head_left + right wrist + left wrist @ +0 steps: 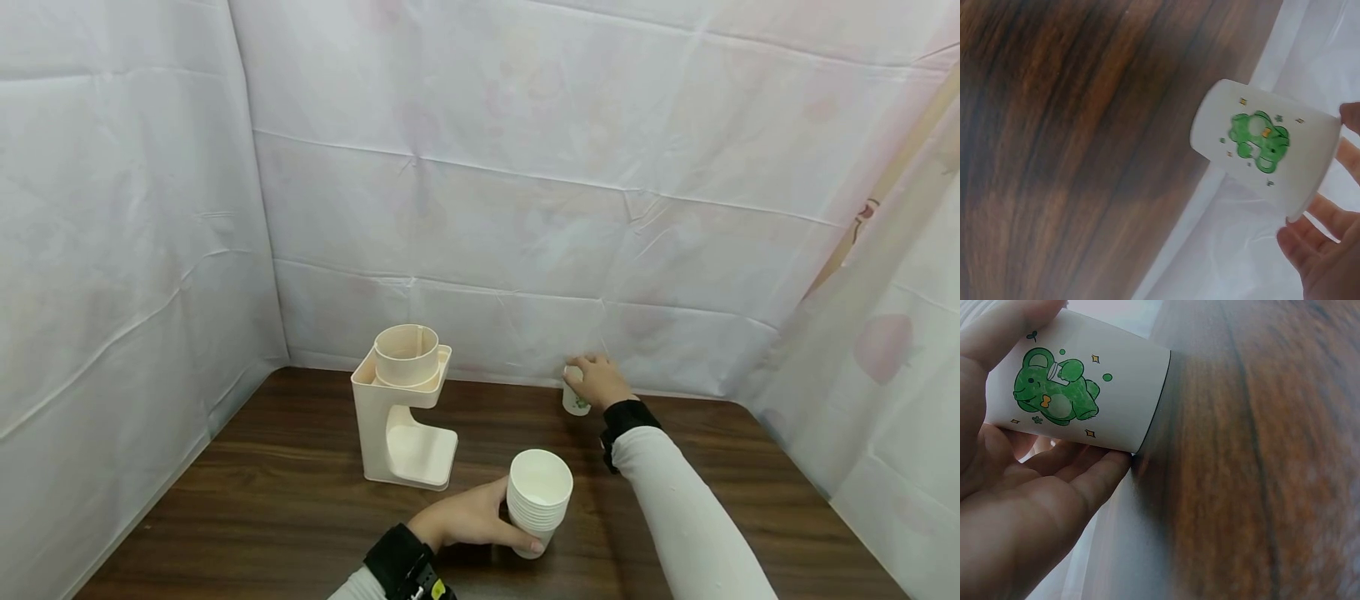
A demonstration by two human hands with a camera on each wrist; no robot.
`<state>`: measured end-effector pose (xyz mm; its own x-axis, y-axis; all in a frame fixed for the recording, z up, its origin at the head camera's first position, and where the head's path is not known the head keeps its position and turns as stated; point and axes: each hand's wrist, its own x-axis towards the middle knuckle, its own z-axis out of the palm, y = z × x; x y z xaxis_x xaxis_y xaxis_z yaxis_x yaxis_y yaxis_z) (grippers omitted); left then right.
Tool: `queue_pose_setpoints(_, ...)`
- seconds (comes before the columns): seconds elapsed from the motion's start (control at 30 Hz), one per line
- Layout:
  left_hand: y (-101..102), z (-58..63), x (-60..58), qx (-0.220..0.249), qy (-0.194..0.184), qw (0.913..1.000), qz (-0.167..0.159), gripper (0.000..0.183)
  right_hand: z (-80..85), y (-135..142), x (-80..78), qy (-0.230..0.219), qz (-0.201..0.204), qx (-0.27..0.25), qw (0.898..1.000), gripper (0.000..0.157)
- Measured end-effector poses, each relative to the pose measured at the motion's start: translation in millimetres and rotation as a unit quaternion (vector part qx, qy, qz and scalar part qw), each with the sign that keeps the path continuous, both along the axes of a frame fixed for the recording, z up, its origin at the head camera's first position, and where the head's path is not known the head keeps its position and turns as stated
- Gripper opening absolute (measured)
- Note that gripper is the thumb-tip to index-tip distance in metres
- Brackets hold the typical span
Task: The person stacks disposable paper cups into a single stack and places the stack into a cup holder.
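My left hand [474, 515] grips a stack of white paper cups [539, 492] near the front of the table, thumb and fingers around its side. In the left wrist view a green cartoon bear shows on the outer cup [1125, 381], its base at the wooden surface. Toward the back wall, my right hand [600, 382] holds a single paper cup [576, 405] by its rim. The right wrist view shows this cup [1260, 147] with the same bear print, fingertips [1294, 247] at the rim and its base close to the tabletop.
A cream plastic stand [375, 433] with a round holder [407, 367] on top and a flat base stands left of the cup stack. White sheeting [480, 208] hangs behind and at both sides of the dark wooden table [247, 500].
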<state>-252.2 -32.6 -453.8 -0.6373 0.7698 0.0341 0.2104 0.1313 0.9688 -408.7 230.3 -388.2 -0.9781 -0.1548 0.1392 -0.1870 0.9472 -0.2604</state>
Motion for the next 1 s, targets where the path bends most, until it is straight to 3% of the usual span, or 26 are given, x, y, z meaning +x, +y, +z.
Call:
queue_pose_setpoints(0.3,-0.4,0.6,-1.0,0.006,0.003,1.0,-0.001,0.075,19.7,-0.7,2.3,-0.038,0.038,0.021,0.998,0.047)
queue_pose_setpoints(0.53,-0.5,-1.3,-2.9,0.009,0.0,0.9999,-0.006,0.076,24.9,-0.7,1.4,-0.074,0.051,0.037,0.995,0.053)
queue_pose_setpoints(1.0,0.4,-1.2,-5.4,0.007,-0.003,1.0,-0.006,0.076,19.0,-9.0,11.6,-0.052,0.033,0.045,0.997,0.051)
